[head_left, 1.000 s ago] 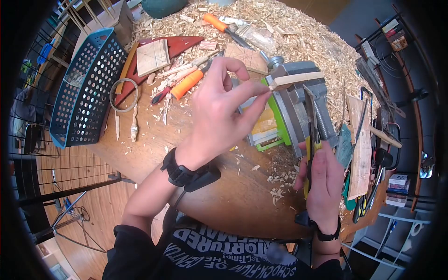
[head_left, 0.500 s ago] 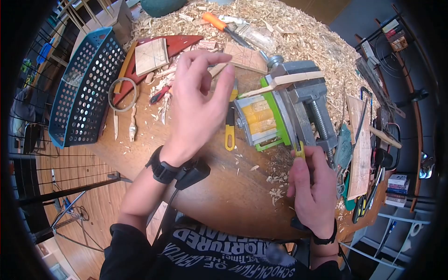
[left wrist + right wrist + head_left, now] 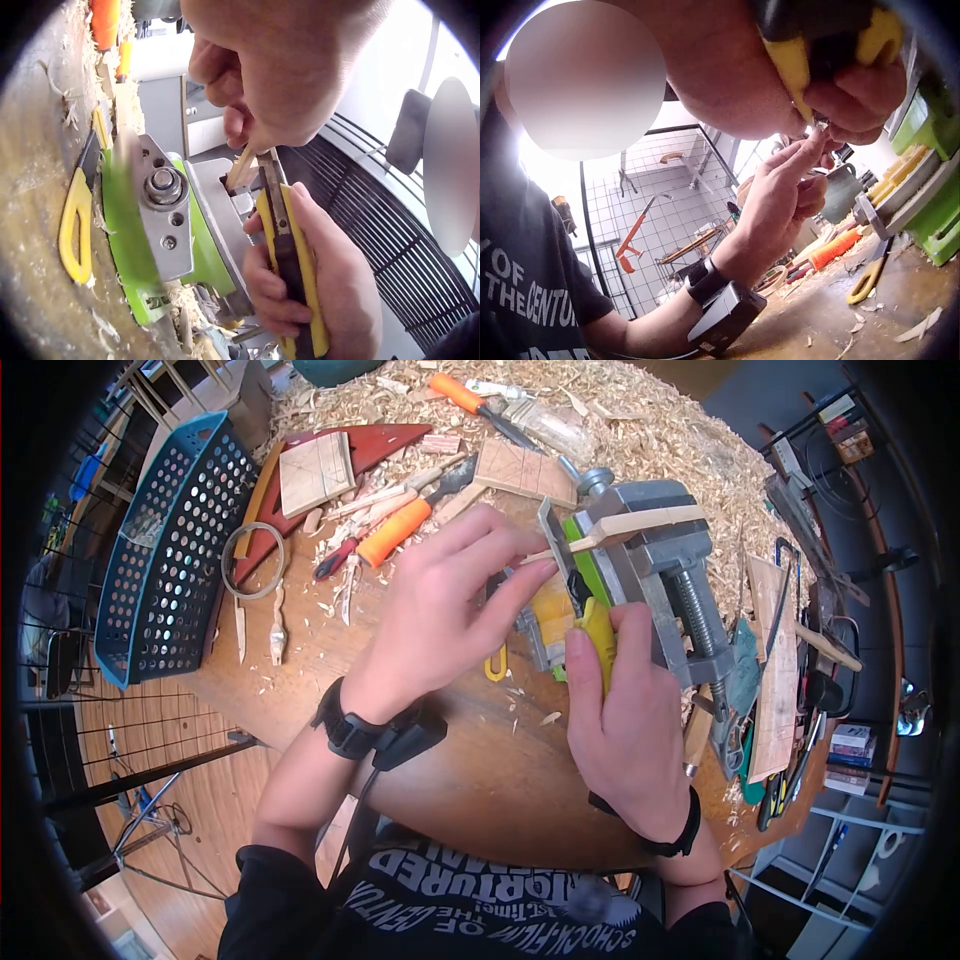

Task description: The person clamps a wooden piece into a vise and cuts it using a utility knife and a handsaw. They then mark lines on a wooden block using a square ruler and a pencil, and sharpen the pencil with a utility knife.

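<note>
A carved wooden stick (image 3: 640, 522) is clamped in the grey and green bench vise (image 3: 680, 543), its thin end pointing left. My left hand (image 3: 455, 600) pinches that thin end between thumb and forefinger. In my right hand (image 3: 630, 730) is a yellow and black utility knife (image 3: 598, 635). Its blade stands upright at the thin end, close beside the left fingertips. In the left wrist view, the knife (image 3: 289, 262) meets the wood (image 3: 241, 169) just under the left hand (image 3: 285, 67). The right wrist view shows the left fingertips near the blade, partly hidden by the right hand (image 3: 855, 97).
Wood shavings (image 3: 680, 440) cover the far table. Orange-handled tools, including a chisel (image 3: 395, 532), and a wooden block (image 3: 318, 475) lie left of the vise. A blue perforated basket (image 3: 180, 550) stands at the left edge. A yellow-handled tool (image 3: 75, 232) lies beside the vise; saws and boards (image 3: 770, 670) lie right.
My left hand drew back from the stick's thin end, then returned and pinches it. The right hand lowered the knife, then brought it left and up, blade to the thin end.
</note>
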